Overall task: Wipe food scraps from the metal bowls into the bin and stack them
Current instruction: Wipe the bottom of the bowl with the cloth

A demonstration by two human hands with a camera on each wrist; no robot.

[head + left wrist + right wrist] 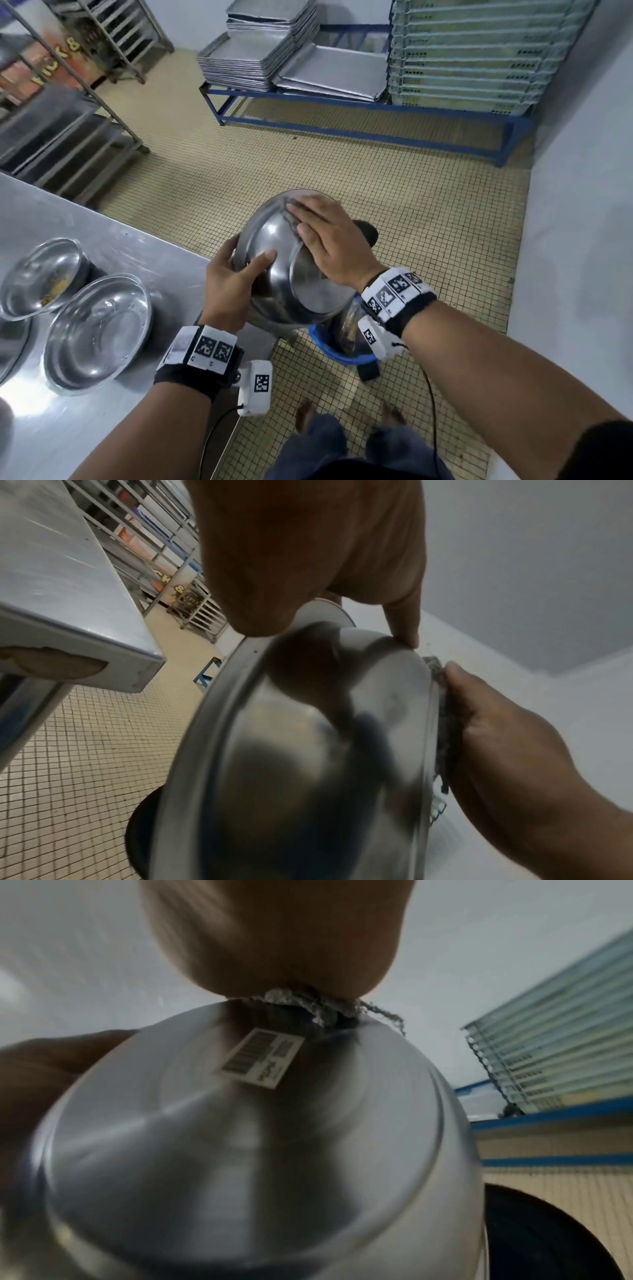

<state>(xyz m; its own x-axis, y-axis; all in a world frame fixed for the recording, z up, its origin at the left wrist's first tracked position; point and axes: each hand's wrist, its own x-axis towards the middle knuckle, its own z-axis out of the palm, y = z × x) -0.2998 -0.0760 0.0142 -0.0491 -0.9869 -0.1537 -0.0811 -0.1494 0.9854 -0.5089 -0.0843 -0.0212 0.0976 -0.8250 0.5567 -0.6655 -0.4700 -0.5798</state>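
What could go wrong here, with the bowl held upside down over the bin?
1. The left hand grips the metal bowl only at its rim; under the right hand's pressing cloth it might slip.
2. The bin sits mostly hidden beneath; scraps could miss onto the floor.

Both hands raised ahead — left hand (233, 277) curled, right hand (330, 240) flat.

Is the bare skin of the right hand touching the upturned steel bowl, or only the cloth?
Cannot tell. In the right wrist view, a grey frayed cloth lies between the right hand and the upturned steel bowl; fingertip contact is hidden.
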